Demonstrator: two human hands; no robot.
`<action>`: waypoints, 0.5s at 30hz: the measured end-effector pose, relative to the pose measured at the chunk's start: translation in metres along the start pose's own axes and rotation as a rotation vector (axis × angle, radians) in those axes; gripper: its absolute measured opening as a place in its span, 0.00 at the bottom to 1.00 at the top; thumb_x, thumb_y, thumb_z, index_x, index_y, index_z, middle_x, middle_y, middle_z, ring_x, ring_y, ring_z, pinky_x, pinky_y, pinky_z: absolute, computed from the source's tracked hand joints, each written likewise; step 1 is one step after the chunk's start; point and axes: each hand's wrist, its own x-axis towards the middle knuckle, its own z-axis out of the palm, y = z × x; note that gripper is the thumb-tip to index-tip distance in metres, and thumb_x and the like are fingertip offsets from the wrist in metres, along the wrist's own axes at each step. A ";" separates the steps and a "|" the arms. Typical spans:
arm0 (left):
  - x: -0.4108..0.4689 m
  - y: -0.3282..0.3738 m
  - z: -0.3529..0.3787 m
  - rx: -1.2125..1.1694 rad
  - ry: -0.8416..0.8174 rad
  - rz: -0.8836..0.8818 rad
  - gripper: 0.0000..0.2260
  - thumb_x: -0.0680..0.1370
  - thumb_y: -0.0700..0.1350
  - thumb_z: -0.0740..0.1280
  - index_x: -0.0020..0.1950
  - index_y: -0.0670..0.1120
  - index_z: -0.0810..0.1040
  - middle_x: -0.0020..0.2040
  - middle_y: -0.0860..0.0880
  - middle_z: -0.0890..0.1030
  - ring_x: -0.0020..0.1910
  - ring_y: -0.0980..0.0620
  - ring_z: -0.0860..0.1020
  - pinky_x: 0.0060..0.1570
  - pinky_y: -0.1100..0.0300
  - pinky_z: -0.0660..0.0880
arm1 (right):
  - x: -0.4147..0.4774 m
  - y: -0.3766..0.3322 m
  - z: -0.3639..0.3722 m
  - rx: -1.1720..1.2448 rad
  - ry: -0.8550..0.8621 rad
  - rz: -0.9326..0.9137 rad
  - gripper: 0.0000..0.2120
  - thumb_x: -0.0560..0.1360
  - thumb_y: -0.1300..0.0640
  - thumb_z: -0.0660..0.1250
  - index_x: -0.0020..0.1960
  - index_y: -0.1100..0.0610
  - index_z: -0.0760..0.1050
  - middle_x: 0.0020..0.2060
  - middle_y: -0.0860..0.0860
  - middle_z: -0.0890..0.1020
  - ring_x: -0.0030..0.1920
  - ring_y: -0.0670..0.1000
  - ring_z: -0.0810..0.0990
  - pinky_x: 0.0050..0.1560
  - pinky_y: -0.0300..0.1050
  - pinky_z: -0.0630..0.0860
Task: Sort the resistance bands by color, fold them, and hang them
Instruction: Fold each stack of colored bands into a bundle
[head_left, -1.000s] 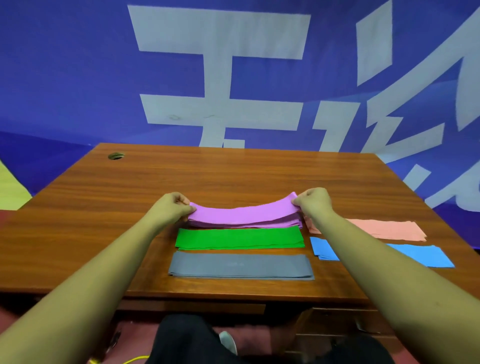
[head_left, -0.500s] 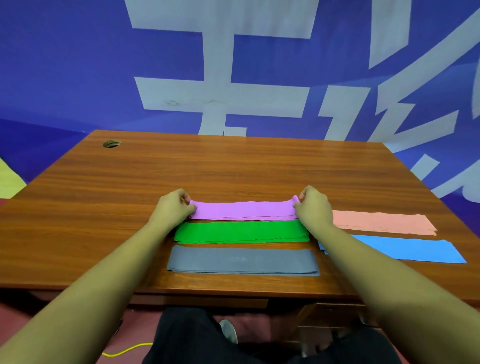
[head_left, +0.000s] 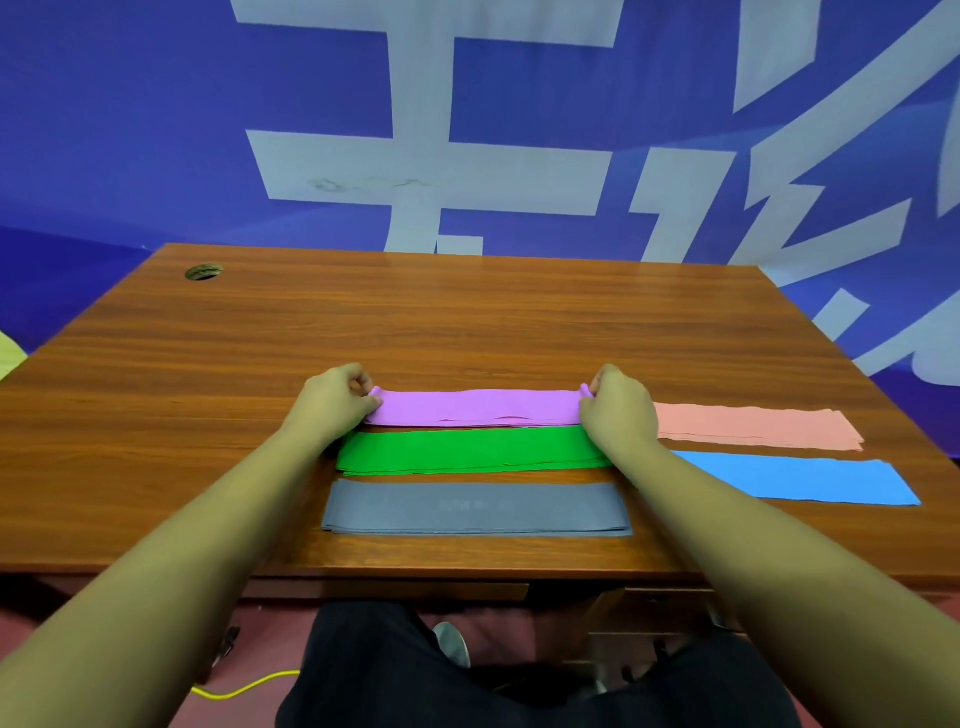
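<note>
A folded purple band (head_left: 478, 408) lies flat on the wooden table (head_left: 467, 322). My left hand (head_left: 335, 402) pinches its left end and my right hand (head_left: 618, 410) pinches its right end. Just nearer to me lies a folded green band (head_left: 467, 451), and nearer still a folded grey band (head_left: 475, 508). To the right, a pink band (head_left: 753, 427) lies beside my right hand, with a blue band (head_left: 800, 480) below it.
A round cable hole (head_left: 203, 272) sits at the table's far left corner. A blue banner with large white characters (head_left: 467, 130) hangs behind the table. A yellow cable (head_left: 244, 687) runs on the floor near my legs.
The purple band, sagging in the air between my hands a second ago, has come down flat on the table. Both hands still pinch its ends.
</note>
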 end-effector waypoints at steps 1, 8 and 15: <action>0.000 0.001 0.000 0.010 -0.007 0.004 0.04 0.74 0.46 0.71 0.44 0.48 0.77 0.42 0.47 0.81 0.44 0.46 0.77 0.41 0.58 0.69 | -0.002 -0.002 0.000 -0.059 0.022 -0.022 0.06 0.77 0.58 0.64 0.50 0.62 0.73 0.48 0.62 0.80 0.50 0.65 0.76 0.43 0.51 0.69; 0.002 0.003 0.003 0.058 -0.026 0.014 0.07 0.73 0.44 0.71 0.43 0.47 0.73 0.42 0.45 0.79 0.46 0.44 0.75 0.41 0.57 0.67 | -0.015 -0.033 0.000 -0.175 0.080 -0.420 0.13 0.68 0.70 0.62 0.50 0.60 0.78 0.49 0.58 0.75 0.51 0.62 0.74 0.48 0.53 0.71; 0.002 0.018 0.003 0.129 -0.084 -0.185 0.16 0.76 0.49 0.67 0.33 0.41 0.70 0.38 0.40 0.77 0.41 0.40 0.75 0.36 0.57 0.66 | -0.042 -0.069 0.027 -0.051 -0.334 -0.737 0.14 0.78 0.55 0.58 0.56 0.57 0.79 0.58 0.54 0.81 0.60 0.56 0.76 0.60 0.53 0.74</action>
